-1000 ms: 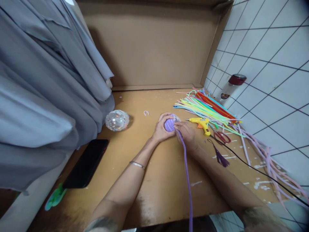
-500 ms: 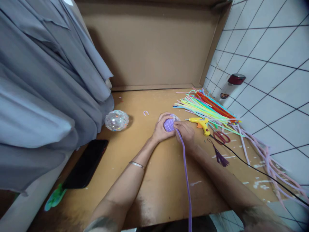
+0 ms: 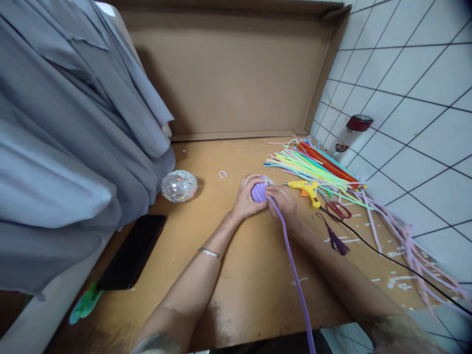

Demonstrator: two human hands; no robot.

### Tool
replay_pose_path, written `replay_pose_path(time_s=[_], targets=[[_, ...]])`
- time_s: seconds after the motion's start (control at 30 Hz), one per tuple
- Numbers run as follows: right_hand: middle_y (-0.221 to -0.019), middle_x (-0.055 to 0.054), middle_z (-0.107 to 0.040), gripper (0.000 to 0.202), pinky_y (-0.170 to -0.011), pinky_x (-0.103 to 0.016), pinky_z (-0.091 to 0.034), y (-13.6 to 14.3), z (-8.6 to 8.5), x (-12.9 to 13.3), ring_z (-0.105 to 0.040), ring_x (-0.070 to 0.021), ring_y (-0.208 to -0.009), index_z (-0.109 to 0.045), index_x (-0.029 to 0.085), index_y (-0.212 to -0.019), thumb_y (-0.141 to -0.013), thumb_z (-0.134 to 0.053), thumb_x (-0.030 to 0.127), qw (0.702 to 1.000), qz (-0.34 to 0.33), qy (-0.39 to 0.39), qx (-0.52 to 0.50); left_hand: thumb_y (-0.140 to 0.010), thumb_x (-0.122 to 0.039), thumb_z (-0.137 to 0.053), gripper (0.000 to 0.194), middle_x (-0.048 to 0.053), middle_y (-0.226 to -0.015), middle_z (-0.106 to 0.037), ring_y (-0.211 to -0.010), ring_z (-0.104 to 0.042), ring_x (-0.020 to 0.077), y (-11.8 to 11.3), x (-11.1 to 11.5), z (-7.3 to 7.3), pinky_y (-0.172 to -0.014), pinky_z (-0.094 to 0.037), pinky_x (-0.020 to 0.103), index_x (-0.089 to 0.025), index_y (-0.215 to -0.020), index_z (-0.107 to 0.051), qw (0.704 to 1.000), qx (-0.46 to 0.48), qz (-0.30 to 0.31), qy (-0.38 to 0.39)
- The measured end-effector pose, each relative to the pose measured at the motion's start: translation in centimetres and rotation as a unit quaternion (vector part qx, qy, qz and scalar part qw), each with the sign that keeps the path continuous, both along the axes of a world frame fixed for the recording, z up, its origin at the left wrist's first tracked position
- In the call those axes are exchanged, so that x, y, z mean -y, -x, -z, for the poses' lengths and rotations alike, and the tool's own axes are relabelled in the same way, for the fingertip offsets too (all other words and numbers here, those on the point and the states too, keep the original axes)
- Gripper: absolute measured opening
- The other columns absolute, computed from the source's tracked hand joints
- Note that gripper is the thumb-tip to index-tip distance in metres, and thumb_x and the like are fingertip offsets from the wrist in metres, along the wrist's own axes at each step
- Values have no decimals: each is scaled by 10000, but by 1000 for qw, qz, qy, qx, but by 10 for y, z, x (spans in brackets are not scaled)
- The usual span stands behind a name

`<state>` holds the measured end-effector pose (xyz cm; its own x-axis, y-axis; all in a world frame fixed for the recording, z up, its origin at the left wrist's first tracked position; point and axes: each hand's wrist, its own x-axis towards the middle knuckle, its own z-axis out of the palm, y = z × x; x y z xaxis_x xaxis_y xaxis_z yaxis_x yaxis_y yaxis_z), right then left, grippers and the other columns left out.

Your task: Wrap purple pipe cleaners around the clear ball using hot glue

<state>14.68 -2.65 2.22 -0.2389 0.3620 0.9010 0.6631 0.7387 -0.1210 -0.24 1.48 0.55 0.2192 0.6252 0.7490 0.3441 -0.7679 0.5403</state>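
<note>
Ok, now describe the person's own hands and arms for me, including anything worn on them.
The left hand and right hand are bare, without gloves. A thin, silver-coloured band circles the left forearm above the wrist; no band shows on the right. What look like dull grey-green sleeve edges show at the left elbow and right elbow, too blurred for detail.

My one view comes from the head camera, looking forward and steeply down onto the tabletop (image 3: 247, 275). I see the left hand (image 3: 245, 199) and right hand (image 3: 284, 202) near mid-frame, both forearms running up from the bottom edge. The brown panel (image 3: 228, 78) stands across the top, nearly square to me; the tiled wall (image 3: 416, 118) slants along the right.
</note>
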Motion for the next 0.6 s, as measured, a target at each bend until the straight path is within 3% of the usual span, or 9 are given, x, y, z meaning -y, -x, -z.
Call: replay_pose_path(time_s=[0.6], targets=[[-918, -96, -697, 214, -775, -380, -547, -2, 0, 0, -655, -195, -871, -628, 199, -951, -897, -441, 110, 999, -17, 34, -18, -693, -318, -729, 479, 108, -1210, -592, -1152, -563, 248, 1, 0, -1, -1006, -464, 455, -211, -1119, -537, 999, -1, 20, -28]])
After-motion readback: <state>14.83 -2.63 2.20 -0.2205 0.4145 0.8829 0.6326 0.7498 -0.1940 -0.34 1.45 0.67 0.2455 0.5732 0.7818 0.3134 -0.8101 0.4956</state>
